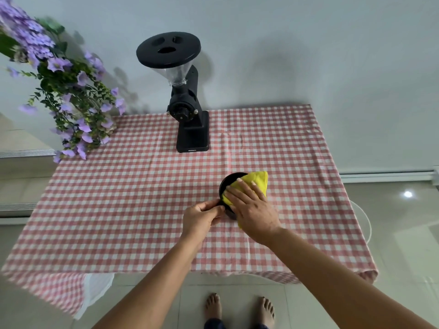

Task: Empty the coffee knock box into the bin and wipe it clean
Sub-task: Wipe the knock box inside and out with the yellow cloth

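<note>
A round black knock box (pixel 228 182) stands on the red-and-white checked tablecloth (pixel 142 198), right of the table's middle. My left hand (pixel 202 216) grips its near-left rim. My right hand (pixel 253 207) lies flat over the box's opening and presses a yellow cloth (pixel 257 180) onto it. The cloth covers most of the opening and sticks out past the far right rim. The inside of the box is mostly hidden. No bin is in view.
A black coffee grinder (pixel 190 103) with a clear hopper stands at the table's back edge. Purple artificial flowers (pixel 71 98) hang over the back left corner. A white bag (pixel 95 295) hangs below the front left edge. My bare feet (pixel 240 307) stand on the tiled floor.
</note>
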The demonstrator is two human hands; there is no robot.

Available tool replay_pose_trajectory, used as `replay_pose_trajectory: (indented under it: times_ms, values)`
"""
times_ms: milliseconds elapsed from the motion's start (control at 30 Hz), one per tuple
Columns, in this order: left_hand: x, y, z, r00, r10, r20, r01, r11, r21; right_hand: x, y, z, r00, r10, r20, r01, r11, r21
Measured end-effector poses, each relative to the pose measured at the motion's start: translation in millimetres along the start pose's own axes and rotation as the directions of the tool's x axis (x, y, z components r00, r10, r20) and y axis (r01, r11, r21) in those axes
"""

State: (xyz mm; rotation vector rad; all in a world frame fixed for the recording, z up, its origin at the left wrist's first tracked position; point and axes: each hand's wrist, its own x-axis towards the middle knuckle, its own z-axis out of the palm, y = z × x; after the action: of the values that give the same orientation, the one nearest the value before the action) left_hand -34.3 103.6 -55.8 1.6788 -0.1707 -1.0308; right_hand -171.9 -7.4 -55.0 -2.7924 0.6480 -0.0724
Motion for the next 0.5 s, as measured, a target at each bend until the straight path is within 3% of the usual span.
replay_pose_trajectory:
  times_ms: [100, 167, 333, 433, 500]
  values:
    - [1, 0, 1, 1.000, 0.016, -0.001, -0.016, 1.000, 0.007, -4, 21, -5, 0.997, -0.065, 0.051, 0.068, 0.996, -0.053]
    - [2, 1, 2, 1.000, 0.019, 0.003, -0.019, 1.000, 0.003, 0, 24, -8, 0.999, -0.031, 0.015, 0.032, 0.997, -0.067]
    - [5, 4, 2, 1.000, -0.004, 0.000, 0.004, 1.000, -0.006, 2, -10, 4, 0.998, 0.025, -0.050, -0.021, 0.996, 0.089]
    - [7, 4, 1, 1.000, 0.012, 0.021, -0.012, 1.000, -0.001, -11, 1, 3, 0.996, -0.054, -0.065, 0.062, 0.990, 0.129]
    - [7, 3, 1, 0.999, 0.019, 0.033, -0.020, 0.999, 0.024, -7, 14, -6, 0.989, -0.145, -0.038, 0.147, 0.988, 0.037]
